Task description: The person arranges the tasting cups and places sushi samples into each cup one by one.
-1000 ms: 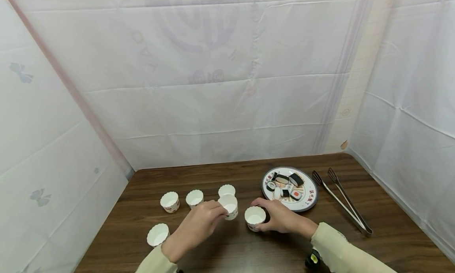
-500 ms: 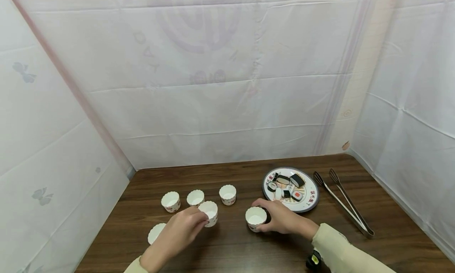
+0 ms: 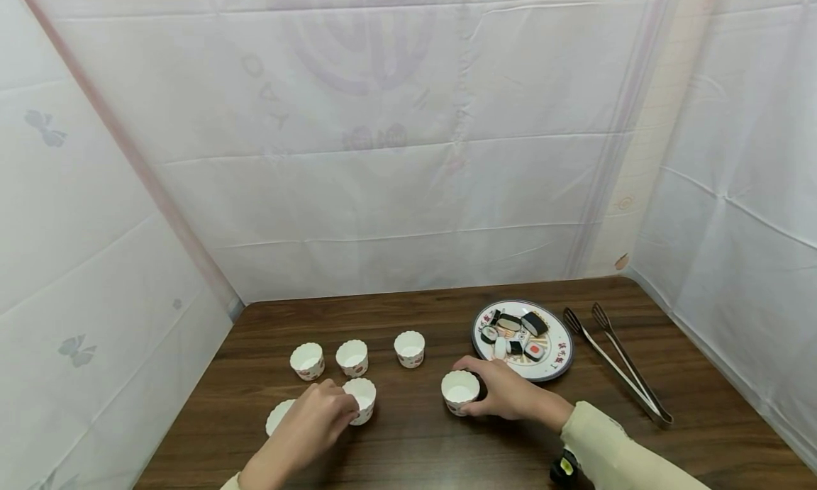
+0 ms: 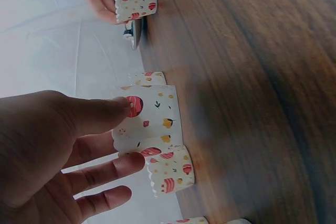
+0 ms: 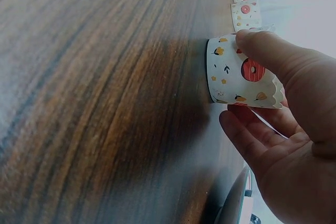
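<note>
My left hand point(image 3: 313, 418) pinches the rim of a white paper baking cup point(image 3: 362, 403) between thumb and fingers. In the left wrist view, that cup point(image 4: 152, 121) shows red donut and yellow flower prints, and its base is close to the tabletop. To its right, my right hand point(image 3: 501, 391) grips a matching baking cup point(image 3: 459, 398) by its side, thumb on the near face in the right wrist view point(image 5: 241, 72). Behind stand three more cups: left point(image 3: 308, 362), middle point(image 3: 352, 361) and right point(image 3: 409, 350). Another cup point(image 3: 278, 415) is partly hidden behind my left hand.
A round plate point(image 3: 557, 355) with several sushi pieces point(image 3: 534, 323) lies just beyond my right hand. Metal tongs point(image 3: 622, 369) lie to its right, their ends spread. White cloth point(image 3: 408, 192) hangs behind and beside the brown wooden table point(image 3: 408, 454).
My left hand has carried its baking cup left and toward me, away from the rear right cup, and lowered it. My right hand stays in place on its cup.
</note>
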Motion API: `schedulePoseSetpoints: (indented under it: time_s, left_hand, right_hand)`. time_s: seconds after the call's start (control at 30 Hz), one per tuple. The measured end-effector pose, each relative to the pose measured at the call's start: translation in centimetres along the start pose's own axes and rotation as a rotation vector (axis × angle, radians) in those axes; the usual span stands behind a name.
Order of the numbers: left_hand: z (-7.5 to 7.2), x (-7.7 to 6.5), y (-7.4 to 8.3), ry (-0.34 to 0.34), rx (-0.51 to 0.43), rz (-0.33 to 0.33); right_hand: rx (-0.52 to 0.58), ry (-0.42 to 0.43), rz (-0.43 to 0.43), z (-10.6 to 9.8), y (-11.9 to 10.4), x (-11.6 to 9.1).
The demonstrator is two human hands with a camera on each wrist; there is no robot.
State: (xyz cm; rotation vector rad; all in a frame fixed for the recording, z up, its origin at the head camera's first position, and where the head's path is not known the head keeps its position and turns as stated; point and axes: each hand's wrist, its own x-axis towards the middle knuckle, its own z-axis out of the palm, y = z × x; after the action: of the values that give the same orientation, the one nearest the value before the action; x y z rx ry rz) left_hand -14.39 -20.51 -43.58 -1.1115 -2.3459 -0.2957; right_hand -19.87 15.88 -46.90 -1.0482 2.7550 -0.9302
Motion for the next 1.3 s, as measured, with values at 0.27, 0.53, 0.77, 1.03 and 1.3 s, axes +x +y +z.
schedulePoseSetpoints:
  time_s: [0.27, 0.53, 0.77, 1.03, 1.3]
  left_hand:
    - [0.1, -0.6, -0.1, -0.029, -0.008, -0.022]
    - [-0.2, -1.0, -0.1, -0.093, 0.014, -0.065]
    - [-0.3, -1.6, -0.3, -0.099, 0.036, -0.058]
    - [-0.5, -1.7, -0.4, -0.140, 0.057, -0.126]
    - [-0.5, -1.7, -0.4, -0.153, 0.044, -0.137]
  right_hand:
    - [0.000, 0.001, -0.013, -0.1, 0.1, 0.0]
    - [-0.008, 0.011, -0.012, 0.0, -0.1, 0.0]
    - [0.000, 0.010, 0.004, 0.0, -0.1, -0.1]
    - [-0.001, -0.004, 0.021, 0.0, 0.0, 0.0]
    - [-0.005, 0.003, 0.006, 0.1, 0.0, -0.1]
